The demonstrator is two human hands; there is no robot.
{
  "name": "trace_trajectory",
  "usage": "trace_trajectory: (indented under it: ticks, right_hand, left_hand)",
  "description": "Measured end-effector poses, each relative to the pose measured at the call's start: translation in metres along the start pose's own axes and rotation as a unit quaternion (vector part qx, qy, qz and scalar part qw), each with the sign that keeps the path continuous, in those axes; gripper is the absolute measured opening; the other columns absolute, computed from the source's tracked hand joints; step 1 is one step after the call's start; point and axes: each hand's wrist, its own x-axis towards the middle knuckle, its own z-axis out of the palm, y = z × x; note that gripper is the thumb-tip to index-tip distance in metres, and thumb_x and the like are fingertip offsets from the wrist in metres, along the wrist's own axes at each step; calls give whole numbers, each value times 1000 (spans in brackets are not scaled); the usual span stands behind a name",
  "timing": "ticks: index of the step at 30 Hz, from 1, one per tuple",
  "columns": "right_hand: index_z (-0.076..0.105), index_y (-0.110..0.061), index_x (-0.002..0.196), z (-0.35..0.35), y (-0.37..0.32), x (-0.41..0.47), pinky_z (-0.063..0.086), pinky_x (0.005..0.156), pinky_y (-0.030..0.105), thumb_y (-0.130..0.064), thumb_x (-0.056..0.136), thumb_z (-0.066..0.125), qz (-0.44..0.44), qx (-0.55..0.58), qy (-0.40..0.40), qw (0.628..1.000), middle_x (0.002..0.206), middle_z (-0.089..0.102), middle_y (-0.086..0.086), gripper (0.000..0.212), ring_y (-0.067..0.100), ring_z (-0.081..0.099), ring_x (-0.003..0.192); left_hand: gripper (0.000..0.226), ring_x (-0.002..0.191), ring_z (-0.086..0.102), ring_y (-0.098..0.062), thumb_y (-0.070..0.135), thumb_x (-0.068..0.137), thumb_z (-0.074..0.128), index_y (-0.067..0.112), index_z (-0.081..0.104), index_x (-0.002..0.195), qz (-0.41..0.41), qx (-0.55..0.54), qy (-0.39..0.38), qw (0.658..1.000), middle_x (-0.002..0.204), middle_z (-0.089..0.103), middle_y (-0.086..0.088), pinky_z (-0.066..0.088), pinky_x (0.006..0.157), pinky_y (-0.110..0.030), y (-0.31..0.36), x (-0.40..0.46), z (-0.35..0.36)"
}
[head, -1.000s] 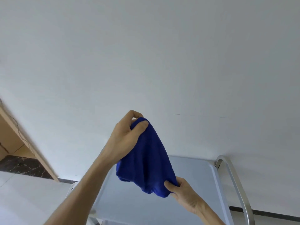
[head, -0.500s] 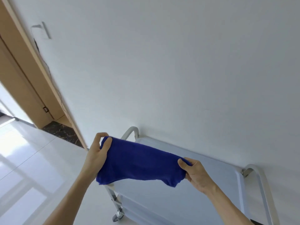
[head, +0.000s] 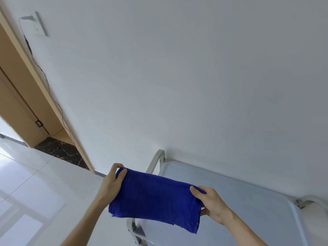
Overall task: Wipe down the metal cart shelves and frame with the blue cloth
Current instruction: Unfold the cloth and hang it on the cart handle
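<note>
You hold the cloth [head: 154,197] stretched between both hands above the cart's [head: 248,201] left end; left hand [head: 111,182] fingers and right hand [head: 212,204] fingers each pinch an end.

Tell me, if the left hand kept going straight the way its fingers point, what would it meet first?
Probably the curved metal cart handle just beyond the left hand, then the white wall; depth is unclear.
</note>
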Motion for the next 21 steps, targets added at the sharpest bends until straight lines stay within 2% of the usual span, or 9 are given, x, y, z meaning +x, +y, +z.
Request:
trace_trajectory:
  ticks: [4, 8, 14, 16, 18, 19, 21]
  right_hand:
    - [72, -6, 106, 30, -14, 38, 58, 65, 41, -34, 95, 66, 28, 12, 43, 999, 96, 73, 15, 31, 30, 69, 81]
    - [69, -5, 106, 55, -22, 70, 59, 63, 40, -29, 98, 61, 38, 9, 88, 995, 100, 71, 16, 26, 33, 69, 84]
    - [63, -6, 103, 69, -37, 109, 59, 59, 37, -25, 99, 58, 44, -25, 172, 984, 104, 68, 17, 20, 30, 68, 85]
    - [60, -8, 105, 68, -39, 118, 62, 64, 42, -20, 99, 55, 46, -36, 186, 981, 108, 66, 17, 15, 29, 67, 91]
    - [58, -8, 109, 69, -38, 125, 62, 75, 48, -16, 98, 53, 48, -41, 185, 981, 112, 65, 17, 15, 28, 66, 94]
    - [58, -9, 112, 70, -36, 127, 61, 80, 49, -16, 98, 53, 52, -43, 179, 981, 113, 65, 16, 16, 28, 67, 97]
    - [54, -11, 123, 75, -32, 129, 59, 89, 48, -15, 98, 53, 61, -53, 161, 984, 117, 65, 10, 26, 28, 67, 104]
  left_hand:
    - [10, 93, 61, -11, 45, 102, 41, 50, 49, 102, -14, -14, -23, 1000, 99, 66, 11, 45, 71, -28, -13, 54, -17]
    - [11, 93, 58, -10, 44, 102, 43, 43, 51, 108, -36, -10, -39, 999, 104, 64, 7, 43, 70, -28, -23, 99, -25]
    - [10, 85, 60, -17, 41, 101, 46, 41, 55, 105, -43, -11, -66, 997, 90, 64, 3, 46, 64, -28, -22, 154, -16]
    - [12, 86, 60, -21, 38, 101, 45, 40, 55, 107, -48, -10, -75, 996, 89, 64, 0, 49, 69, -32, -22, 165, -8]
    - [17, 92, 62, -25, 36, 102, 43, 38, 52, 116, -66, -15, -97, 993, 100, 65, -1, 55, 75, -38, -24, 170, 0]
    - [21, 94, 63, -26, 35, 102, 43, 38, 51, 121, -76, -23, -116, 990, 105, 65, -2, 57, 74, -38, -25, 169, 4]
    - [29, 95, 64, -24, 32, 102, 46, 32, 49, 131, -73, -22, -151, 986, 115, 63, -3, 58, 68, -31, -31, 162, 14]
